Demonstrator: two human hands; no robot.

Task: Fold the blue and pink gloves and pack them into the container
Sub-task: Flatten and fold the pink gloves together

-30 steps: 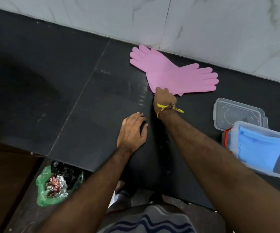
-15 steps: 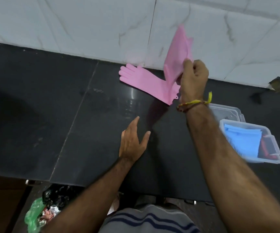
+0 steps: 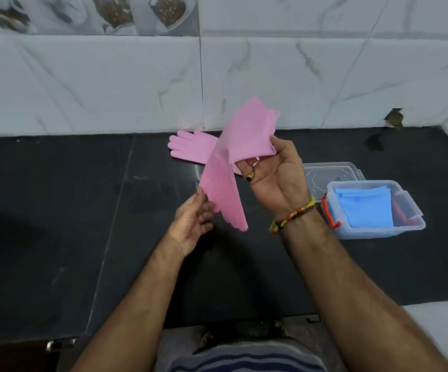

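One pink glove (image 3: pixel 233 157) hangs in the air above the black counter (image 3: pixel 56 210), bent over itself. My right hand (image 3: pixel 273 178) grips its cuff end, palm up. My left hand (image 3: pixel 193 221) pinches the lower end of the same glove. A second pink glove (image 3: pixel 190 147) lies flat on the counter by the wall, partly hidden behind the held one. To the right stands a clear plastic container (image 3: pixel 376 232) with folded blue gloves (image 3: pixel 362 205) inside.
The container's clear lid (image 3: pixel 330 173) lies flat just behind it. A tiled wall (image 3: pixel 110 84) runs along the back of the counter. The counter's front edge is near my body. Something red (image 3: pixel 400 210) sits in the container's right side.
My right hand lifted one pink glove off the counter and turned palm up. My left hand rose from the counter and took hold of the glove's lower end.
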